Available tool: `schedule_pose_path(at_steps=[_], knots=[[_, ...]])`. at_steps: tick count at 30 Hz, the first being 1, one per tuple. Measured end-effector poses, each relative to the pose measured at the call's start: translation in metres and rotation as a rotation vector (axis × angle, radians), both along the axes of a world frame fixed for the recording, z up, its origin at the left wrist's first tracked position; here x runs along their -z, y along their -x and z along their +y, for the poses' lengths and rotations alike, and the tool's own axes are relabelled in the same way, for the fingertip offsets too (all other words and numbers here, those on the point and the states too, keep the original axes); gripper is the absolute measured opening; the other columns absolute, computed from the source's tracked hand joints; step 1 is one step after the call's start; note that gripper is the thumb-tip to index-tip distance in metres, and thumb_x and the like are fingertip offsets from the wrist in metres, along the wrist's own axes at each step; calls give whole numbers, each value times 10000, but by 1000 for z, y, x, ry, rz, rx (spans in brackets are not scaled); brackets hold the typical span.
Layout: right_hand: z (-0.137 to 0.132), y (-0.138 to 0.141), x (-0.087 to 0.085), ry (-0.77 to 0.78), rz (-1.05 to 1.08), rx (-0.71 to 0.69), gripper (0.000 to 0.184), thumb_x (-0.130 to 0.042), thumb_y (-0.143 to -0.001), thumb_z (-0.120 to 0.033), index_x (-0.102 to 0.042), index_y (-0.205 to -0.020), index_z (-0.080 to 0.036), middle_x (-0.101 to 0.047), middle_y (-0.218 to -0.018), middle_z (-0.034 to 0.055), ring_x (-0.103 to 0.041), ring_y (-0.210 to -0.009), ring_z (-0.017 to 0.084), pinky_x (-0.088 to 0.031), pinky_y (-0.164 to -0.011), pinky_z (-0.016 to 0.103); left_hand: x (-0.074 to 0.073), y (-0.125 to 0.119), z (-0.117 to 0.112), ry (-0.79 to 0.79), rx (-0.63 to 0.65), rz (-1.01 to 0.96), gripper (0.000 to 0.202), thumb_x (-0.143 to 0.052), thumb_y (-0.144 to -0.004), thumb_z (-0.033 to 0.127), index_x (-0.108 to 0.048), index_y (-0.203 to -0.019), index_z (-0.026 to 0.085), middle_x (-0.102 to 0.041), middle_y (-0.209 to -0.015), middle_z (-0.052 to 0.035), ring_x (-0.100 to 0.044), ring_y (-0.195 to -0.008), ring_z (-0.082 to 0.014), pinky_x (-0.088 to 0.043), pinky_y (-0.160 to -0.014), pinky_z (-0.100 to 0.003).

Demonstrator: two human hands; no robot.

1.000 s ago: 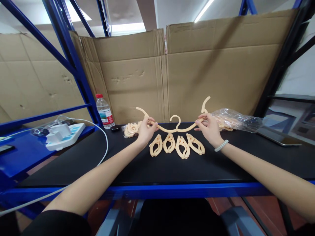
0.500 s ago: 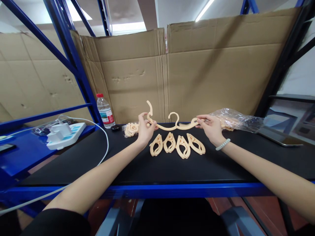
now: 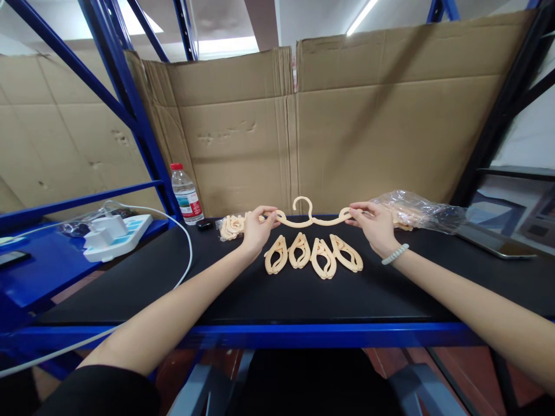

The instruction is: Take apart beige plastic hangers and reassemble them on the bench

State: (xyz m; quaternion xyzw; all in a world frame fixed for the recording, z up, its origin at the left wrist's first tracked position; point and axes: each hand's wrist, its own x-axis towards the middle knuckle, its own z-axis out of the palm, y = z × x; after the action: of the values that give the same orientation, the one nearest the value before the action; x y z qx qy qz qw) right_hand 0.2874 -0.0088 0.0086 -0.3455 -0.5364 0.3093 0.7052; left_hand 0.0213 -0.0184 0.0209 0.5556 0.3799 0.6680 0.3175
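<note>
A cream-coloured folding hanger (image 3: 327, 222) is spread wide between my two hands, its hook standing upward at the middle. My left hand (image 3: 258, 230) pinches the left arm's end between thumb and fingers. At the opposite end, my right hand (image 3: 375, 226), with a pale beaded bracelet at its wrist, grips the other arm. Below the held hanger, several folded hangers lie in a row on the black tabletop, among them a leftmost one (image 3: 272, 267) and a rightmost one (image 3: 357, 264). They touch neither hand.
Behind my left hand is a clear bag of cream pieces (image 3: 230, 229). A water bottle (image 3: 187, 199) and a small black object (image 3: 205, 225) stand farther left, near a white power strip (image 3: 125, 240) and cable. On the right lie a plastic bag (image 3: 427, 214) and a flat dark device (image 3: 494, 240).
The hanger's left part, which stuck up above my left hand, has swung down out to the side. Both arms now stretch level between my hands. The folded hangers have stayed put.
</note>
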Motion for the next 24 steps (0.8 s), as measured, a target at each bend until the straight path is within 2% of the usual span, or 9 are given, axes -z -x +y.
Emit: schedule_pose_path(at_steps=[5, 8, 12, 15, 18, 21, 24], knots=[[-7, 5, -5, 51, 32, -63, 423, -820, -580, -399, -633, -876, -162, -669, -839, 47, -676, -757, 174, -600, -715, 343, -8, -7, -10, 126, 134, -174, 514, -751, -670, 99, -530, -1129, 169, -676, -771, -11, -670, -728, -127, -563, -767, -305], [-17, 15, -10, 56, 41, -154, 425, -822, -596, -362, -632, -921, -166, -686, -841, 46, -673, -740, 159, -584, -706, 315, -12, -16, -21, 220, 234, -157, 423, -761, -665, 104, -566, -1039, 141, -696, -795, -38, -668, -703, -126, -562, -706, -271], [-35, 30, -16, 56, -41, -242, 383, -781, -655, -360, -658, -956, -157, -718, -885, 81, -684, -783, 182, -576, -739, 333, -14, -29, -34, 219, 336, -48, 350, -766, -676, 152, -606, -987, 127, -697, -821, -45, -665, -689, -116, -561, -647, -233], [-46, 37, -18, 80, -131, -305, 386, -741, -701, -376, -675, -1011, -156, -724, -960, 107, -691, -855, 211, -576, -769, 355, -13, -32, -39, 185, 344, -16, 362, -770, -676, 182, -606, -995, 132, -694, -848, -47, -672, -719, -128, -570, -653, -242], [-52, 38, -18, 110, -213, -396, 393, -709, -733, -398, -674, -1051, -170, -728, -962, 97, -698, -834, 220, -583, -736, 359, -13, -32, -41, 115, 311, 23, 382, -777, -673, 214, -605, -1005, 139, -688, -857, -45, -673, -733, -134, -573, -653, -243], [-55, 37, -18, 147, -314, -430, 364, -686, -748, -432, -687, -1000, -170, -731, -896, 83, -700, -766, 213, -584, -683, 342, -13, -30, -41, 44, 277, 79, 378, -770, -682, 242, -615, -1011, 138, -688, -868, -50, -670, -743, -134, -569, -648, -230], [-57, 36, -19, 153, -419, -394, 338, -693, -735, -457, -693, -898, -161, -720, -793, 66, -682, -677, 193, -569, -602, 306, -13, -29, -40, 18, 261, 123, 357, -762, -690, 261, -634, -997, 130, -690, -889, -64, -669, -766, -139, -569, -663, -232]])
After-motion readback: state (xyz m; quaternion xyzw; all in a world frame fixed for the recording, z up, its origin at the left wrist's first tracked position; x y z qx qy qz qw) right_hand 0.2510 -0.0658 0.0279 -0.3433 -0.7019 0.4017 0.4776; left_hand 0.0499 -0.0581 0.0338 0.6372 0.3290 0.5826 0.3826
